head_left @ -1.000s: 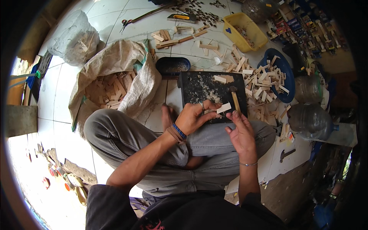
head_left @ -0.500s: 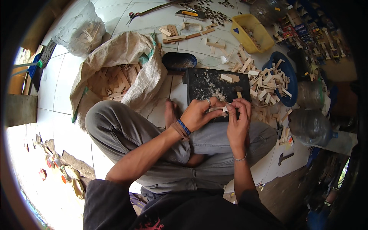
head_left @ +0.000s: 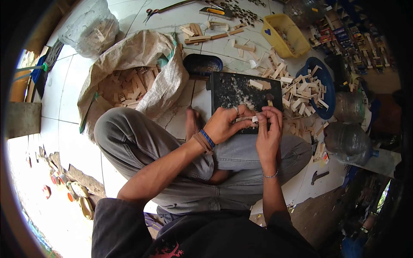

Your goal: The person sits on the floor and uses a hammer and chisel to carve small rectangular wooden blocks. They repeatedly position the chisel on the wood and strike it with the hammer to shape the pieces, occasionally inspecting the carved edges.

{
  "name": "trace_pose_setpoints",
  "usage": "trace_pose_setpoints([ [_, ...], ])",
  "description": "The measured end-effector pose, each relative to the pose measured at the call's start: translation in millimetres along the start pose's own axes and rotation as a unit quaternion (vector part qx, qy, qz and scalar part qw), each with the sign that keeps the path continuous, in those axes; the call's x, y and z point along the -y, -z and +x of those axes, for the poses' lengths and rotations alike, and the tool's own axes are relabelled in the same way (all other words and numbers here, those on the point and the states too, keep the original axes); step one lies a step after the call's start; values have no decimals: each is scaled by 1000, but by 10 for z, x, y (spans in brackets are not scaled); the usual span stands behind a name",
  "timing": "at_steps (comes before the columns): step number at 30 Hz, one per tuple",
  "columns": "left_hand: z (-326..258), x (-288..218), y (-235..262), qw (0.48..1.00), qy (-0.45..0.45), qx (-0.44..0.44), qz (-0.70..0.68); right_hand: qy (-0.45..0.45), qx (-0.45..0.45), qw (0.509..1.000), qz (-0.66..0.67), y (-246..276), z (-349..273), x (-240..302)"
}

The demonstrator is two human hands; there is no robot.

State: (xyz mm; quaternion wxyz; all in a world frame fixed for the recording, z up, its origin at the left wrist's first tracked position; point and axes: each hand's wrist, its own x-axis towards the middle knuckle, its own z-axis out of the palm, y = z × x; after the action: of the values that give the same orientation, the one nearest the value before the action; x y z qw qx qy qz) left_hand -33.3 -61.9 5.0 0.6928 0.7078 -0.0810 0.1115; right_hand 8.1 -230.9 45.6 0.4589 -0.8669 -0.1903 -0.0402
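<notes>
Both of my hands meet over the near edge of a black work board (head_left: pixel 223 92) strewn with wood shavings. My left hand (head_left: pixel 224 124) pinches a small pale wooden piece (head_left: pixel 254 119) between thumb and fingers. From the other side, my right hand (head_left: pixel 269 127) closes its thumb and fingertips on the end of that same piece. Fingers cover most of it, so its full shape is hidden. Just beyond my right hand, a hammer (head_left: pixel 269 99) lies on the board. A flat wooden offcut (head_left: pixel 260 84) rests near the board's far right corner.
A woven sack (head_left: pixel 170 84) of wood scraps stands left of the board, beside a dark oval tray (head_left: pixel 202 71). To the right sits a blue basin (head_left: pixel 329 92) with wooden blocks heaped around it. Farther back are a yellow tub (head_left: pixel 275 34) and scissors (head_left: pixel 149 13). Another hammer (head_left: pixel 319 176) lies at right.
The view has shifted slightly. My hands stay together on the wooden piece, and its pale end is turned a little between my fingers.
</notes>
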Motion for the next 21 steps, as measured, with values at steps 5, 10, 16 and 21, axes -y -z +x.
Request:
trace_pose_setpoints([
  [5, 2, -1, 10, 1000, 14, 7, -1, -2, -2, 1000, 0, -5, 1, -17],
  [10, -3, -5, 7, 1000, -15, -1, 2, 5, 0, 1000, -5, -7, 7, -19],
  [16, 6, -9, 6, 1000, -7, -1, 11, 8, 5, 1000, -6, -3, 10, 13],
  [21, -4, -10, 16, 1000, 11, 7, 7, 25, 9, 999, -31, 8, 18, 13],
])
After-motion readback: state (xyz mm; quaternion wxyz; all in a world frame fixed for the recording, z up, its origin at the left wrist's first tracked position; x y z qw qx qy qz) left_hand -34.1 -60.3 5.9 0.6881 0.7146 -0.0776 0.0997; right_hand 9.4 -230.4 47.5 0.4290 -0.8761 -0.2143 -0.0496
